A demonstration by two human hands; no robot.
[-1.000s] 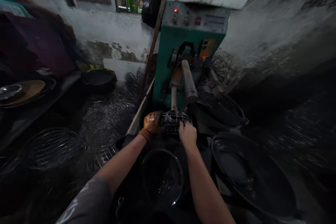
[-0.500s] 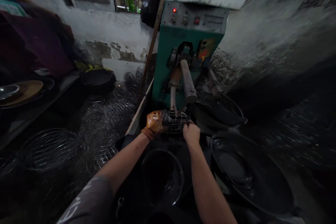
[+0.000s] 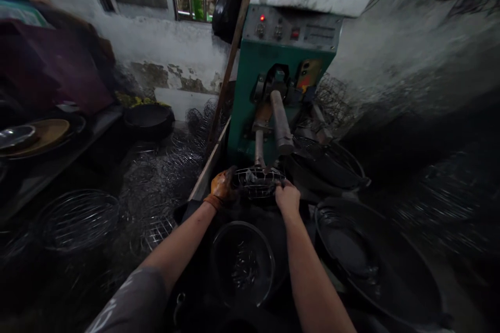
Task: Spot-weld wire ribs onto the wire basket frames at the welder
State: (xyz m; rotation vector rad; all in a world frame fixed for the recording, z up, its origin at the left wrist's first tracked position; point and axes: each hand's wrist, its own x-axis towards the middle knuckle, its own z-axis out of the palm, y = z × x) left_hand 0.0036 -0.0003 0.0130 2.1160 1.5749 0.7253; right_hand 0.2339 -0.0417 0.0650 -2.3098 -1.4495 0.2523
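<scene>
A small round wire grate (image 3: 261,191) is held below the electrode arms of a green spot welder (image 3: 250,67). My left hand (image 3: 221,186), in a stained orange glove, is closed at the grate's left edge; its fingertips are dark and hard to make out. At the right edge, my bare right hand (image 3: 288,197) pinches the rim, fingers closed. The lower electrode arm (image 3: 259,148) comes down to the grate's far side. The thick upper arm (image 3: 281,122) ends above it. In front of me, below the grate, a round bowl (image 3: 269,250) contains small shiny metal pieces.
Heaps of wire grates (image 3: 156,177) cover the floor at left. A wide dark pan (image 3: 406,265) stands at right, with another dark basin (image 3: 332,166) behind it. A wooden pole (image 3: 230,62) leans beside the welder. A wire grate (image 3: 80,221) lies at far left.
My left hand has shifted left from over the grate to its edge, so more of the wires show. My right hand stays at the rim. The metal pieces in the bowl show more clearly.
</scene>
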